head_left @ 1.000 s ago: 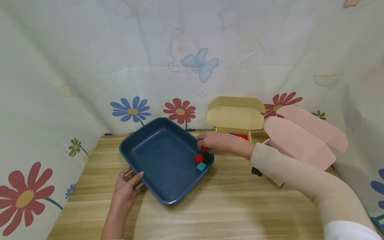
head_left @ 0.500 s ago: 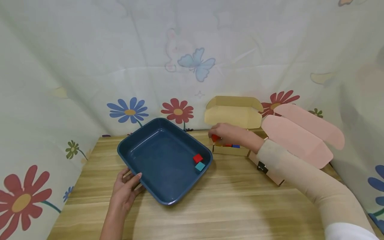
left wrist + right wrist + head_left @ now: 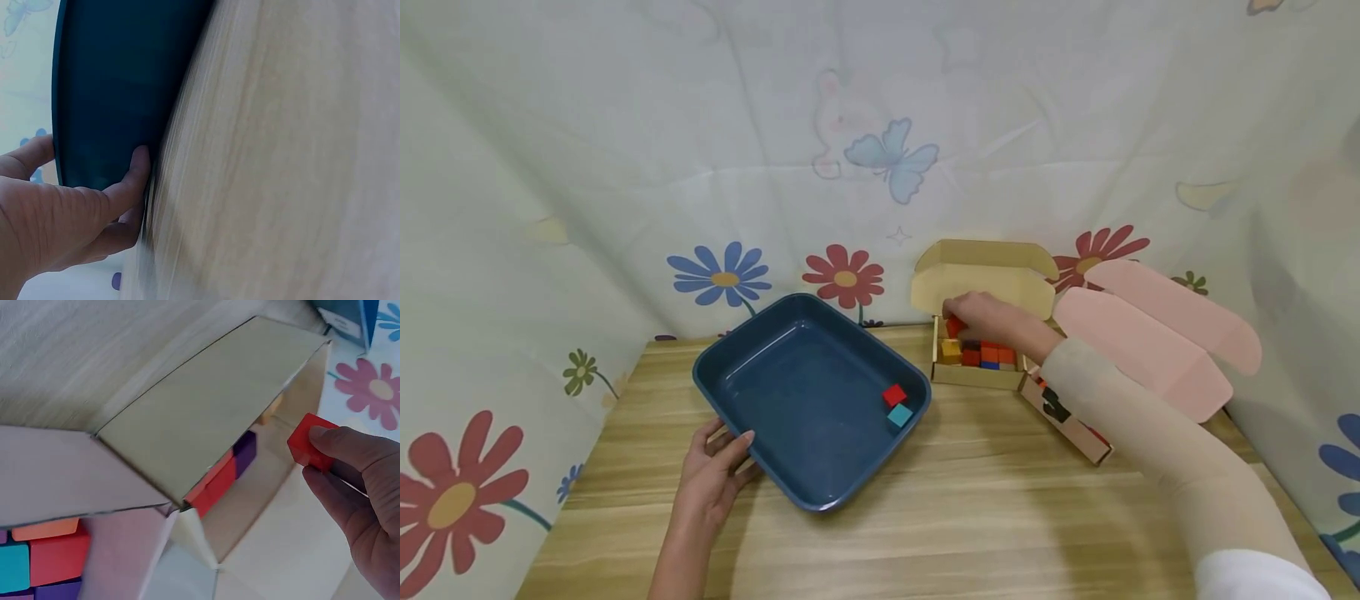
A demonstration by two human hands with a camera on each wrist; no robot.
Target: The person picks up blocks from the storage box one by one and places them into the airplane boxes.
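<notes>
My right hand [image 3: 988, 321] pinches a red cube [image 3: 310, 442] between thumb and fingers, over the far left part of the open yellow box [image 3: 976, 378]. Inside that box lie several coloured blocks, among them a yellow block [image 3: 951, 352]. To the left, a dark blue tray [image 3: 805, 500] stands turned at an angle on the table. It bears a red block [image 3: 894, 396] and a teal block [image 3: 900, 416] near its right corner. My left hand [image 3: 711, 475] grips the tray's near left side, its thumb at the rim; in the left wrist view other fingers lie against the outer wall.
An open pink box [image 3: 1071, 429] with several blocks stands right of the yellow one, partly hidden by my right sleeve [image 3: 1120, 433]. Raised lids lean back behind both boxes. A flower-patterned cloth [image 3: 737, 150] hangs at the back and sides of the wooden table [image 3: 970, 517].
My right hand has moved right and back from the tray's corner to over the yellow box, carrying the red cube. More blocks in that box now show. My left hand keeps its grip.
</notes>
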